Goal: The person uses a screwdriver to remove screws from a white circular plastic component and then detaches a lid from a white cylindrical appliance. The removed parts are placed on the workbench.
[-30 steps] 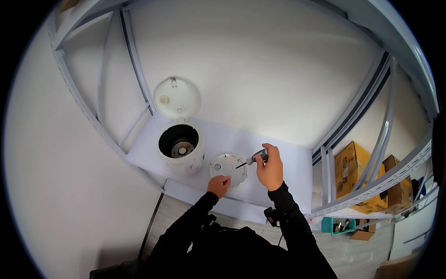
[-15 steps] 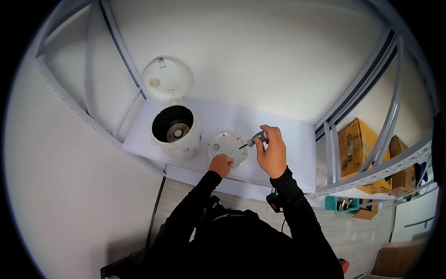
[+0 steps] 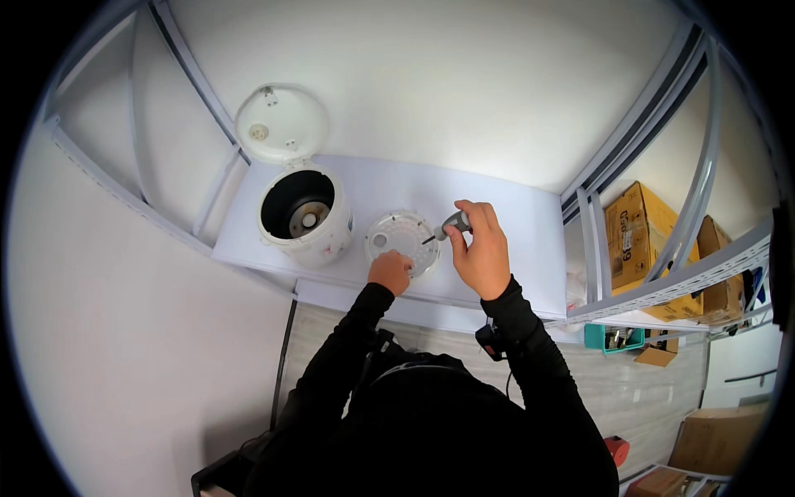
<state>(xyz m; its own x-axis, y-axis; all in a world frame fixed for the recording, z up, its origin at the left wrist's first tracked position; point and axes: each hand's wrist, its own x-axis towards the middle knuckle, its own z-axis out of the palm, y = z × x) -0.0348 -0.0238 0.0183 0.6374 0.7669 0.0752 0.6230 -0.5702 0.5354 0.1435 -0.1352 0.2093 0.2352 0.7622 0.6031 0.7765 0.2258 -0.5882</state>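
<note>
My right hand [image 3: 484, 253] is closed around the grey handle of a screwdriver [image 3: 455, 224]. Its dark shaft points left and down, with the tip over the right part of a round translucent cover [image 3: 402, 228] lying on the white table. The cover has small marks around its rim and a round spot at its left. At the near edge of the cover, my left hand [image 3: 391, 272] is closed with its fingertips pinched on it; the fingers partly hide that edge. Left of it stands a white rice cooker [image 3: 321, 244], its lid [image 3: 286, 124] swung up and a dark interior showing.
The white table [image 3: 513, 240] backs onto a pale wall, with metal frame posts [image 3: 590, 248] at its right. Beyond these are yellow cardboard boxes [image 3: 633, 240] and a teal bin [image 3: 611, 338] holding small items. A red round object [image 3: 616, 449] lies on the floor.
The whole view has shifted, so the table and cooker sit higher in the picture. Both hands keep nearly the same places at the cover, the screwdriver still in my right hand.
</note>
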